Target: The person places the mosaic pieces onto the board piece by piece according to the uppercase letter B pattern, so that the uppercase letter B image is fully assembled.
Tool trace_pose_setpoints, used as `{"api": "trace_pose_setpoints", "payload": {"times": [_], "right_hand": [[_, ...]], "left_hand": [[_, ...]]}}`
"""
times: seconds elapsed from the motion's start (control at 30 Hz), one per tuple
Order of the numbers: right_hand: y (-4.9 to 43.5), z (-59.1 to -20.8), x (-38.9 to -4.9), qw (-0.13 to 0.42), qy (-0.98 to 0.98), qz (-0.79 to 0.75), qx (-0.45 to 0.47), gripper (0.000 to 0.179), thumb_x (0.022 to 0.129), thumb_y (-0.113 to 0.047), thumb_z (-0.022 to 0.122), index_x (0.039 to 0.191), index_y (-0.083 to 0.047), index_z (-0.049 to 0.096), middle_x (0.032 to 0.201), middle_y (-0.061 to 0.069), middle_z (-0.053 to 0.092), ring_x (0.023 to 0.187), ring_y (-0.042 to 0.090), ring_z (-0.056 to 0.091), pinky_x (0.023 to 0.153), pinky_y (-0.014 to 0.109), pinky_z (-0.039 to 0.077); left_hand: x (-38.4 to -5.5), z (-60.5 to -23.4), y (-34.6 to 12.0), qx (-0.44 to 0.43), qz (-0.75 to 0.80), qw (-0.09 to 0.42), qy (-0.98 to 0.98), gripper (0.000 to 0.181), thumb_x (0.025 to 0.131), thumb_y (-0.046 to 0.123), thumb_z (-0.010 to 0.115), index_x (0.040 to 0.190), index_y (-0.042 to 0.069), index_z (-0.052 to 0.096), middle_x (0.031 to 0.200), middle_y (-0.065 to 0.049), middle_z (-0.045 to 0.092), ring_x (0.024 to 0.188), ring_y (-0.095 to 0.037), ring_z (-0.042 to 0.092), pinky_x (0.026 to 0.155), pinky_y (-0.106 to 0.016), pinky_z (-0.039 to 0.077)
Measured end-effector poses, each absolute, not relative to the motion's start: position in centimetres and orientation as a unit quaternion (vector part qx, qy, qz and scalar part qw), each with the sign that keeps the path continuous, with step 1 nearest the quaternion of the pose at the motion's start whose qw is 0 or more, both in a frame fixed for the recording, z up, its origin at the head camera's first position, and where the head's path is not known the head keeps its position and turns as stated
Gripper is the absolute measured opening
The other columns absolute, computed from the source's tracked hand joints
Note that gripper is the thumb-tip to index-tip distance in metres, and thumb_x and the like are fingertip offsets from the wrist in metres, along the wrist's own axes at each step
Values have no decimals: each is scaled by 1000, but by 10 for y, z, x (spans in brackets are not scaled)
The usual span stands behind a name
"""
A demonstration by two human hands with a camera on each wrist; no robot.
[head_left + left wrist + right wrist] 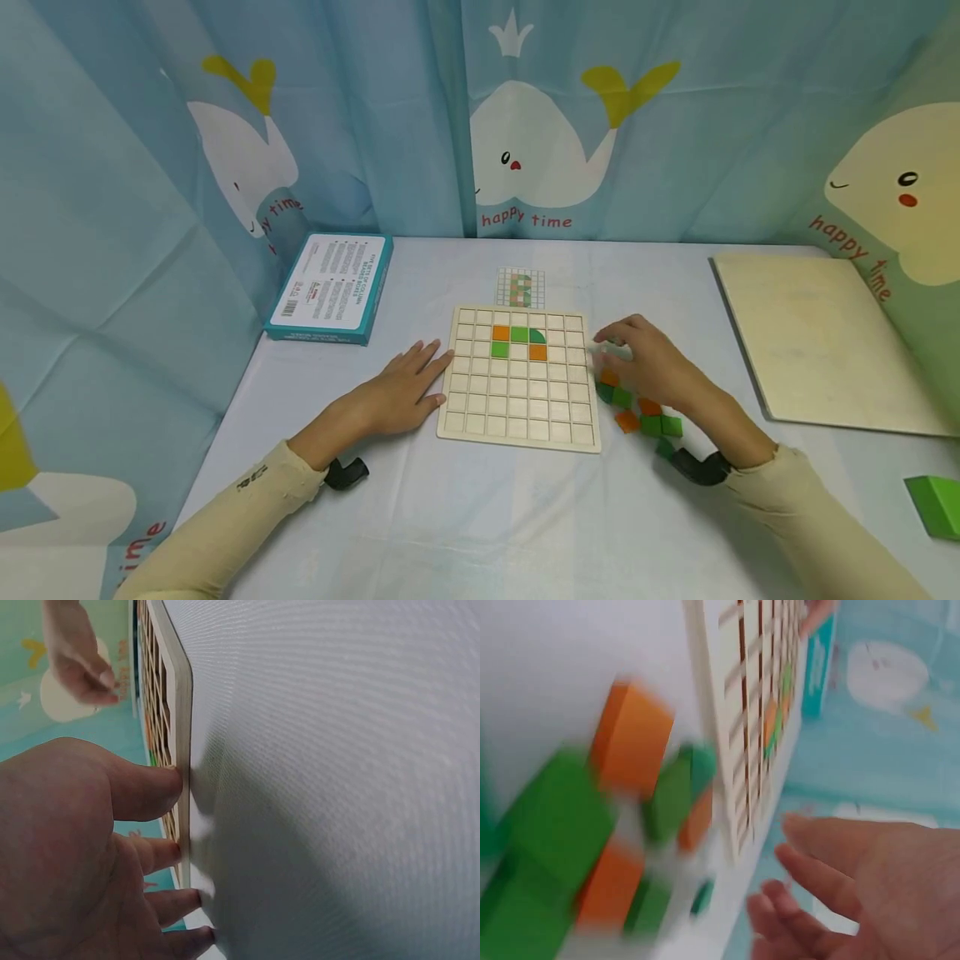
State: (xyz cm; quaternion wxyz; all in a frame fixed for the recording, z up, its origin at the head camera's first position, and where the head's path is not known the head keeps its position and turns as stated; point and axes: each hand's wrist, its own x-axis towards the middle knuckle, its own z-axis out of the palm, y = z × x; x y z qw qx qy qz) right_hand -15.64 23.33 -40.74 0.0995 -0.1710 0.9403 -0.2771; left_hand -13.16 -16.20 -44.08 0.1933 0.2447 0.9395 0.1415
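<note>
A square wooden grid board (517, 408) lies on the white table. Near its top sit an orange square (501, 332), a green square (519, 334), a dark green quarter-round piece (537, 336) and two more squares, one green, one orange. My left hand (401, 390) rests at the board's left edge, thumb and fingertips touching its side in the left wrist view. Just off the right edge hovers my right hand (648, 354), blurred, its fingers loosely bent. No piece shows between them in the right wrist view. Loose green and orange blocks (634, 742) lie below that hand.
Behind the board lies a pattern card (521, 287). A teal-edged box (330, 287) stands at the back left, and a pale wooden panel (825, 342) lies at the right. One green block (936, 507) sits near the right edge. Whale-print curtains (420, 125) enclose the table.
</note>
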Motion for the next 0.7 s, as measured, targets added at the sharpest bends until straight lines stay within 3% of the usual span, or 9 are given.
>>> {"api": "trace_pose_setpoints", "payload": {"times": [0.2,0.37,0.47,0.7], "right_hand": [[293,-403,-146,183,947,-240,-115,41,102,-24,69,129,7,60,123,28,58,109,41,58,86,52,56],[332,-412,-135,207,938,-250,-123,37,98,-18,75,122,6,60,109,16,62,98,28,56,77,33,51],[342,-420,-128,199,932,-273,-134,34,96,-14,77,121,4,62,107,10,62,96,21,54,74,26,47],[341,-435,-113,124,944,-274,-139,28,97,-11,76,121,2,68,113,13,63,98,18,52,77,22,46]], "left_hand": [[-132,-441,-161,245,141,192,940,71,111,42,48,171,17,20,177,-13,10,164,-38,6,131,-57,15],[-132,-442,-162,248,143,192,939,71,111,42,48,171,17,19,177,-14,10,164,-38,6,130,-58,15],[-133,-443,-162,248,140,192,939,71,111,42,48,171,17,19,178,-13,9,164,-38,5,131,-58,15],[-133,-445,-163,250,139,189,939,71,111,42,48,171,17,19,178,-13,9,164,-38,6,130,-58,15]]}}
